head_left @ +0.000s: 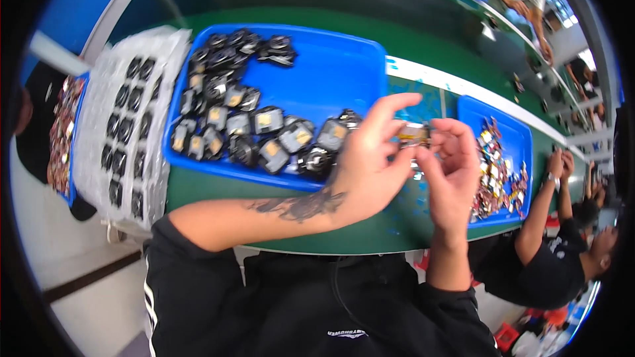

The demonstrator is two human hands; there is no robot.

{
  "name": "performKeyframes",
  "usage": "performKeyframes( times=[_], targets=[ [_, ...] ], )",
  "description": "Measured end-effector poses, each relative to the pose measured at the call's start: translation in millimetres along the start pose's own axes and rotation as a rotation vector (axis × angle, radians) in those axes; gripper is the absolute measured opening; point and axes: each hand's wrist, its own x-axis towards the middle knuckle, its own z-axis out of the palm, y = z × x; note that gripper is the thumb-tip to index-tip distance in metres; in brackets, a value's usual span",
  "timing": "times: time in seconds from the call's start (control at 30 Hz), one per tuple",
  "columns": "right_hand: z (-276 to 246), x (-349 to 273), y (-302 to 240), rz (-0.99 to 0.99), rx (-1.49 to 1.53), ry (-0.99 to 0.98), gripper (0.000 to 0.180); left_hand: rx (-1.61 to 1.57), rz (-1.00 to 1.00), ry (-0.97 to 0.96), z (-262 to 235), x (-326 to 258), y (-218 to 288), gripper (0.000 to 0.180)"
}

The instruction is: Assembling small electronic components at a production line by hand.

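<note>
Above the green table, between two blue trays, a small silver electronic part with a yellowish patch (414, 134) is held up in my fingers. My left hand (372, 165) grips its left side, with the index finger stretched out above it. At the right side, the fingertips of my right hand (451, 168) pinch the same part. To the left, a blue tray (317, 59) holds many black and grey camera-like modules (270, 120), some with gold squares. The smaller blue tray (471, 114) on the right carries a heap of small shiny parts (493, 185), mostly silver, yellow and red.
A white plastic blister tray (96, 152) with rows of black modules stands at the far left, beside another tray of small parts (63, 135). A white rail (423, 71) runs behind the trays. Co-workers' arms (539, 201) are at the right.
</note>
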Motion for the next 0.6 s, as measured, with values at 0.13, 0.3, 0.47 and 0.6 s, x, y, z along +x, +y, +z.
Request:
performKeyframes(
  times=[0.13, 0.3, 0.47, 0.6],
  targets=[
    [-33.4, 38.5, -19.3, 0.016, -0.081, -0.084, 0.043, 0.696, 0.280, -0.012, -5.3, 16.4, 20.6, 0.059],
    [-57.9, 176.1, -5.6, 0.189, -0.439, -0.123, 0.051, 1.597, 0.641, -0.157, -89.0, 10.2, 64.7, 0.026],
    [-71.4, 246.8, 64.2, 0.242, -0.676, 0.017, 0.051, 1.852, 0.544, -0.224, -107.4, -25.0, 51.3, 0.038],
    [-80.5, 245.3, 81.2, 0.135, -0.876, 0.057, 0.048, 1.882, 0.422, -0.179, -101.7, -27.6, 49.8, 0.037]
  ],
)
